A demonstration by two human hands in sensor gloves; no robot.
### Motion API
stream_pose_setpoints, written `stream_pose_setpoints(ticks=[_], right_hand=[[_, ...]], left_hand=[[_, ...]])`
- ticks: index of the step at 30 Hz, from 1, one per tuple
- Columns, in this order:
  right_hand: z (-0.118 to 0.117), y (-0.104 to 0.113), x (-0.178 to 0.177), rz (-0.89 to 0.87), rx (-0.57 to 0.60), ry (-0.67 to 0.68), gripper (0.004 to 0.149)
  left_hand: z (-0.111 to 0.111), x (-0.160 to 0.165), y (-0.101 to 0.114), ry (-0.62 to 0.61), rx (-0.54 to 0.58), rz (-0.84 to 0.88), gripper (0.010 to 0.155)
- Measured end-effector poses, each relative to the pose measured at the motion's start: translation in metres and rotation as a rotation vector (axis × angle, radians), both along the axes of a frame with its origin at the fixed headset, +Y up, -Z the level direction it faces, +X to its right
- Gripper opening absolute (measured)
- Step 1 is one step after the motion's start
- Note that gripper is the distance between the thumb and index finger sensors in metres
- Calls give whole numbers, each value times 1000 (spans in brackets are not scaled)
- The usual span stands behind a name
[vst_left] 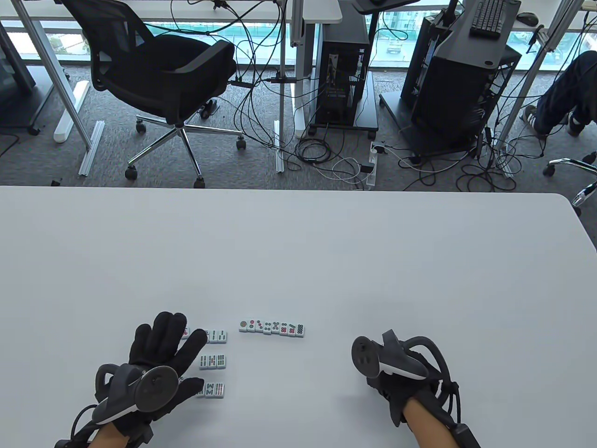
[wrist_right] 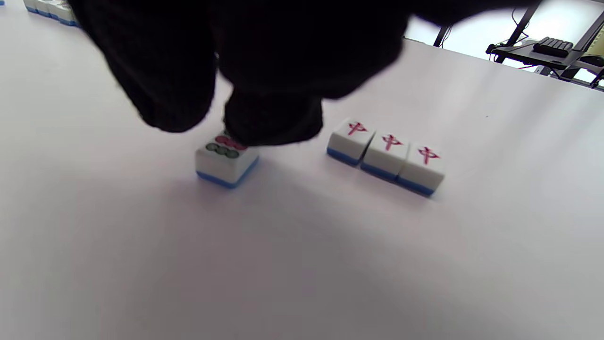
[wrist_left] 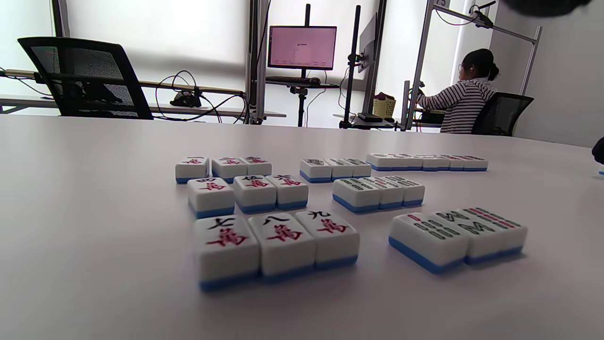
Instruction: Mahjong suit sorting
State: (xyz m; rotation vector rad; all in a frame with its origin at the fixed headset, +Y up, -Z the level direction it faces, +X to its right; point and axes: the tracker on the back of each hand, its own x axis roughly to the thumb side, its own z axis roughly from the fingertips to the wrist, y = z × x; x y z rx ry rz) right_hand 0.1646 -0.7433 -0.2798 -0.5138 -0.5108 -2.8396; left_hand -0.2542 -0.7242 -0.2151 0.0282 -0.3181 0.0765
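Table view: left hand (vst_left: 158, 359) lies flat at lower left of the frame, fingers straight and spread, covering most of the character tiles; only one red-marked tile edge peeks out by its fingertips. Left wrist view shows what the glove hides: character tiles (wrist_left: 257, 208) in three rows of three, nine total, nearest row (wrist_left: 276, 245) reading seven, eight, nine. Just right of them sit bamboo tiles (wrist_left: 377, 191), also three rows of three, nine total; table view shows those rows (vst_left: 213, 359) partly under the thumb and fingers. Row of dot tiles (vst_left: 272, 327) lies center of table view, seven counted there, touching side by side; in left wrist view it is the far row (wrist_left: 427, 162) at upper right, too foreshortened to count. Right hand (vst_left: 396, 373) at lower right of table view is mostly hidden by its tracker, so that view does not show the fingers. Right wrist view does: gloved fingertips (wrist_right: 273, 123) rest on a single dot tile (wrist_right: 226, 160), upper centre-left of the frame; pinch or mere touch, cannot tell. Just to its right, three red-character tiles (wrist_right: 386, 157) sit in a touching row, seen in no other view. All on the white table (vst_left: 419, 280).
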Motion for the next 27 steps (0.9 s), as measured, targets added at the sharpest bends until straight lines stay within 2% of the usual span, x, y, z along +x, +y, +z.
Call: stream_pose_setpoints(ticks=[5,8,13,16,19,21,24,27], right_hand=[[5,-16,2,63,31,17,65],[6,-20,-3,55,109,56,59],[0,-16,-14,88,37,54,59],[-11,-1,-26,21,-31,6,59],[-25,15,-49,-87,55,20,59],[-32,17,-63,-117,134,48,59],[-42,11,-84,-124,228,80,59],[-52,0,-100,-101,229,92,58]], left_hand=[[0,2,-1,7,-10,-15,85],[-1,2,-1,8,-10,-20,85],[-2,0,-2,10,-16,-4,84],[-2,0,-2,10,-21,-2,84],[-2,0,-2,11,-23,-1,84],[-2,-1,-1,11,-19,3,84],[-2,-1,0,11,-14,8,84],[-3,-2,-1,6,-14,9,84]])
